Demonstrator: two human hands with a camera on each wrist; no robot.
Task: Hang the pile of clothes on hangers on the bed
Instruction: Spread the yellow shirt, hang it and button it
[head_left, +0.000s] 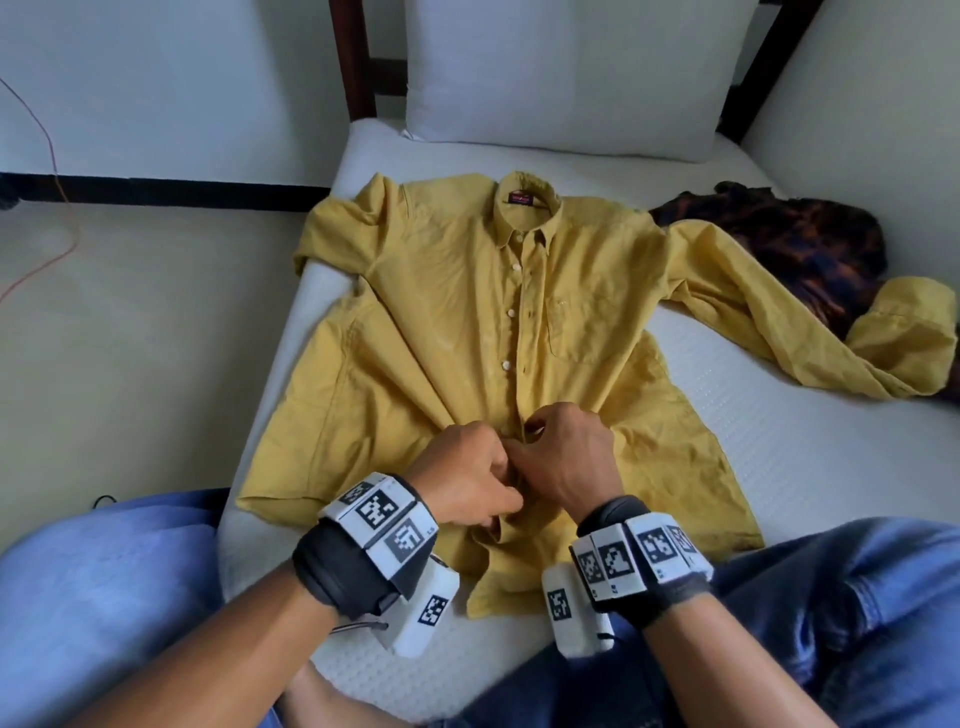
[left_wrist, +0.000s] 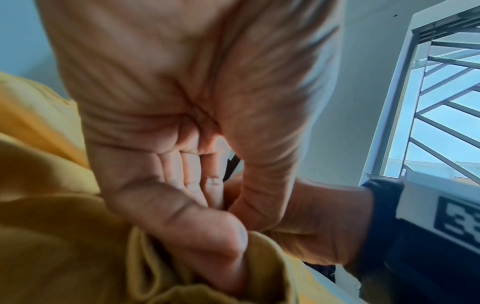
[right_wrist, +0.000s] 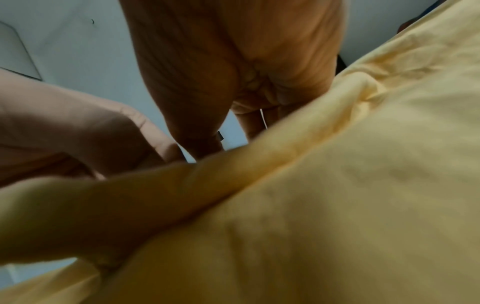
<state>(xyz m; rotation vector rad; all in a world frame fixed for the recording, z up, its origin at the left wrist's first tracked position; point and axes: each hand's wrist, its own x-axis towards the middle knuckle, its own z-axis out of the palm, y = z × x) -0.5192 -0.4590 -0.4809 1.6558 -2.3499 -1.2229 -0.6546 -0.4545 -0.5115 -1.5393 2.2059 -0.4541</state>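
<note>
A yellow button-up shirt (head_left: 441, 312) lies spread face up on the white bed (head_left: 779, 415), collar toward the pillow. Both hands meet at the button strip near its lower hem. My left hand (head_left: 467, 480) pinches the fabric edge there, and in the left wrist view its thumb (left_wrist: 197, 232) presses a yellow fold (left_wrist: 64, 236). My right hand (head_left: 558, 457) pinches the strip from the other side; bunched yellow cloth (right_wrist: 337, 185) fills the right wrist view. No hanger is in view. A dark patterned garment (head_left: 779, 239) lies at the right, partly under the shirt's sleeve.
A white pillow (head_left: 561, 73) leans at the head of the bed against a dark wooden frame (head_left: 356, 57). My knees in blue jeans (head_left: 857, 613) rest at the bed's near end. An orange cable (head_left: 57, 171) runs over the floor at the left.
</note>
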